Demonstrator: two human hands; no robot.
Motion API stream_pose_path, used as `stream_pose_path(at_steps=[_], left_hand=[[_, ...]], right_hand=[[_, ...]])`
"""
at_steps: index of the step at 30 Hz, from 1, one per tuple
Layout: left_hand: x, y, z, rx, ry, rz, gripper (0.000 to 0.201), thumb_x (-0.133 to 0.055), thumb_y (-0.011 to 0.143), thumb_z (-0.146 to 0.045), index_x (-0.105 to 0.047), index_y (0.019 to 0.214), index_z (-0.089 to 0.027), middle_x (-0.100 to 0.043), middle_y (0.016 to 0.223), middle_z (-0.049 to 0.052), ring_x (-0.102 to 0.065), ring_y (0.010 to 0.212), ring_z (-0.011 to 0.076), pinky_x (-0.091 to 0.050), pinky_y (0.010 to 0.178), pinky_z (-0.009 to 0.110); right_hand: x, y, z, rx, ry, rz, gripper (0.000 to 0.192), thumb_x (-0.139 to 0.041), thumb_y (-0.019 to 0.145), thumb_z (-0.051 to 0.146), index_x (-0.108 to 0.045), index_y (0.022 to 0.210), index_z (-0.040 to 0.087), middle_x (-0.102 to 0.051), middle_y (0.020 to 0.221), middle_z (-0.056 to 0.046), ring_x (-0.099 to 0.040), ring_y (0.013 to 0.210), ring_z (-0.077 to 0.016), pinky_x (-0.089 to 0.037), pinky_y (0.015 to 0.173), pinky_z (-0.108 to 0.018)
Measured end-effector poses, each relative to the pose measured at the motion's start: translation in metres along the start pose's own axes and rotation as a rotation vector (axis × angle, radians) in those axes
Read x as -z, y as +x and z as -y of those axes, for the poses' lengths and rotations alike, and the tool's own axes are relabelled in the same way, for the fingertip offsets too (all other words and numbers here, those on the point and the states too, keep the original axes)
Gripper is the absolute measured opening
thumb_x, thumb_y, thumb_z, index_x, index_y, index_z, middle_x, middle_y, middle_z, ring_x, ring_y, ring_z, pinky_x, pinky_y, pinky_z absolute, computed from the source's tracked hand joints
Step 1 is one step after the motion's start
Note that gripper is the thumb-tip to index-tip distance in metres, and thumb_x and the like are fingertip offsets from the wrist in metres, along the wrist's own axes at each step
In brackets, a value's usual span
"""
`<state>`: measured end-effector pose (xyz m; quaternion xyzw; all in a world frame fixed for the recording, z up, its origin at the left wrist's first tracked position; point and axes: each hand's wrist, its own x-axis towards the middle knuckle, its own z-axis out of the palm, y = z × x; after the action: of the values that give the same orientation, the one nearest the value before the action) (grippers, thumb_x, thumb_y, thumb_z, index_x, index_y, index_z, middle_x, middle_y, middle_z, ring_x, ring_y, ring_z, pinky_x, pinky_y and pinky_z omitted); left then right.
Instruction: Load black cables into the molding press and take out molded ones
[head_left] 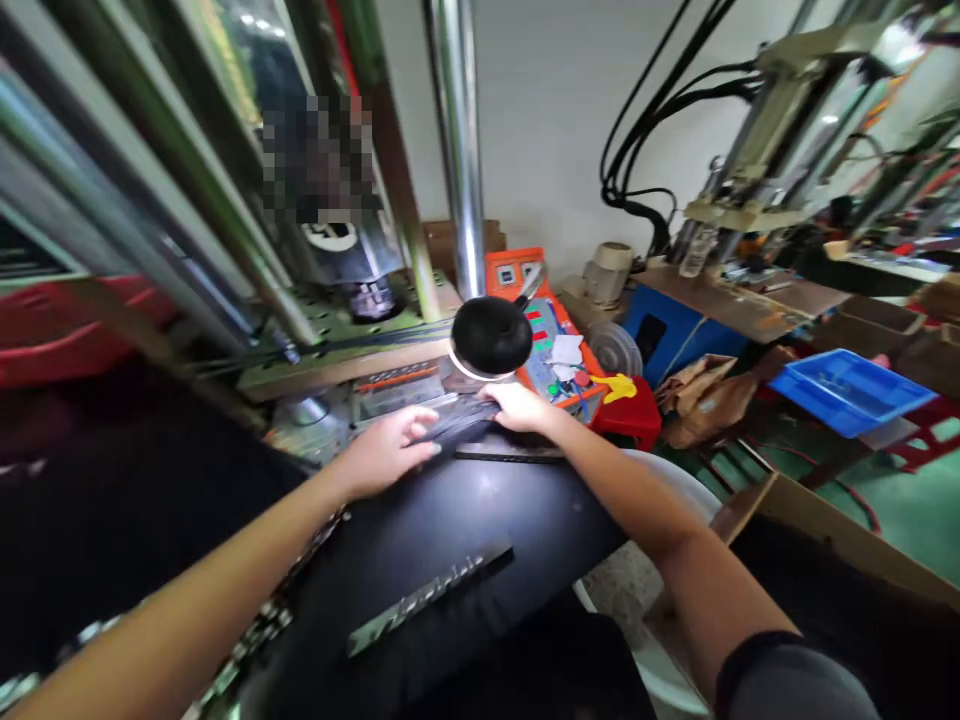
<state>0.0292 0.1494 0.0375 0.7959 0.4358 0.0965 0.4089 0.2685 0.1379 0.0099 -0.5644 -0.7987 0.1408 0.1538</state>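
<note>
My left hand (386, 450) and my right hand (520, 407) both rest on a flat dark strip-like part (461, 425) at the far edge of a curved black surface (450, 530). Fingers of each hand press on the part's ends; the grip itself is hard to read. A black lamp head with a white rim (490, 338) hangs just above the part. A grey lettered strip (431, 595) lies on the black surface nearer to me.
A vertical press with shiny steel columns (457, 150) stands behind. An orange control box (551, 340) sits to the right, then a red stool (634, 412), a blue tray (847, 390), cardboard boxes (832, 540) and another machine with black hoses (750, 130).
</note>
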Motion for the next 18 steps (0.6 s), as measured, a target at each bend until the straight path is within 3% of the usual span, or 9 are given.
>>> stream_pose_path(at_steps=[2,4,6,9,11,13,14,16,18], left_hand=[[0.021,0.002,0.019,-0.005,0.343,-0.138,0.067,-0.062,0.072,-0.035,-0.049,0.134,-0.012,-0.059,0.129,0.017,-0.057,0.119,0.0327,-0.042,0.106,0.045],[0.031,-0.013,0.031,-0.025,0.565,-0.148,0.061,-0.059,0.076,-0.031,-0.052,0.133,-0.012,-0.05,0.142,0.018,-0.046,0.132,0.0341,-0.034,0.112,0.046],[0.029,-0.045,0.034,-0.043,0.62,-0.005,0.045,-0.058,0.078,-0.03,-0.061,0.121,-0.017,-0.059,0.131,0.014,-0.055,0.121,0.0315,-0.041,0.105,0.043],[0.007,-0.101,0.033,-0.044,0.535,0.3,0.033,-0.067,0.071,-0.03,-0.067,0.103,-0.026,-0.067,0.107,0.003,-0.062,0.098,0.0264,-0.048,0.087,0.035],[-0.011,-0.125,0.033,-0.058,0.54,0.368,0.027,-0.066,0.07,-0.026,-0.067,0.097,-0.028,-0.068,0.102,0.0,-0.062,0.094,0.0266,-0.048,0.082,0.034],[-0.022,-0.13,0.033,-0.078,0.635,0.363,0.017,-0.06,0.076,-0.025,-0.067,0.091,-0.026,-0.07,0.098,0.002,-0.064,0.088,0.0273,-0.048,0.079,0.036],[-0.023,-0.125,0.033,-0.071,0.693,0.344,0.015,-0.057,0.079,-0.025,-0.067,0.09,-0.025,-0.071,0.095,0.004,-0.065,0.085,0.0275,-0.049,0.078,0.037],[-0.013,-0.103,0.033,-0.015,0.792,0.281,0.019,-0.05,0.087,-0.028,-0.066,0.096,-0.023,-0.071,0.088,0.006,-0.066,0.079,0.0279,-0.05,0.074,0.037],[0.009,-0.07,0.036,0.042,0.827,0.105,0.027,-0.041,0.093,-0.027,-0.063,0.106,-0.021,-0.071,0.088,0.009,-0.068,0.079,0.0284,-0.052,0.075,0.039]], right_hand=[[0.001,-0.013,-0.007,0.014,0.002,0.006,0.055,-0.07,0.076,0.006,-0.056,0.129,0.004,-0.055,0.134,-0.024,-0.05,0.128,-0.0339,-0.04,0.108,-0.049],[0.001,-0.041,-0.006,0.047,0.018,-0.033,0.054,-0.067,0.081,0.011,-0.053,0.134,0.009,-0.047,0.144,-0.023,-0.041,0.137,-0.0325,-0.033,0.114,-0.052],[-0.003,-0.077,0.006,0.131,0.068,-0.02,0.048,-0.064,0.087,0.021,-0.054,0.134,0.013,-0.043,0.148,-0.021,-0.036,0.141,-0.0312,-0.03,0.115,-0.053],[-0.022,-0.123,0.035,0.3,0.095,0.149,0.052,-0.073,0.083,0.034,-0.058,0.13,0.017,-0.037,0.153,-0.018,-0.025,0.145,-0.0359,-0.027,0.115,-0.058],[-0.039,-0.135,0.051,0.381,0.043,0.201,0.039,-0.069,0.086,0.026,-0.061,0.123,0.017,-0.043,0.149,-0.016,-0.024,0.146,-0.0352,-0.021,0.117,-0.06],[-0.05,-0.129,0.056,0.442,-0.006,0.155,0.025,-0.055,0.092,0.014,-0.063,0.116,0.015,-0.055,0.138,-0.015,-0.035,0.141,-0.0304,-0.022,0.117,-0.058],[-0.052,-0.119,0.053,0.457,-0.02,0.121,0.024,-0.05,0.094,0.012,-0.063,0.113,0.014,-0.061,0.129,-0.014,-0.044,0.134,-0.0278,-0.029,0.115,-0.053],[-0.048,-0.086,0.038,0.44,-0.046,0.043,0.023,-0.047,0.096,0.015,-0.063,0.113,0.014,-0.067,0.114,-0.013,-0.059,0.114,-0.0242,-0.045,0.102,-0.043],[-0.036,-0.04,0.02,0.386,-0.077,-0.057,0.024,-0.047,0.097,0.018,-0.063,0.114,0.014,-0.068,0.104,-0.012,-0.062,0.098,-0.0224,-0.051,0.089,-0.036]])
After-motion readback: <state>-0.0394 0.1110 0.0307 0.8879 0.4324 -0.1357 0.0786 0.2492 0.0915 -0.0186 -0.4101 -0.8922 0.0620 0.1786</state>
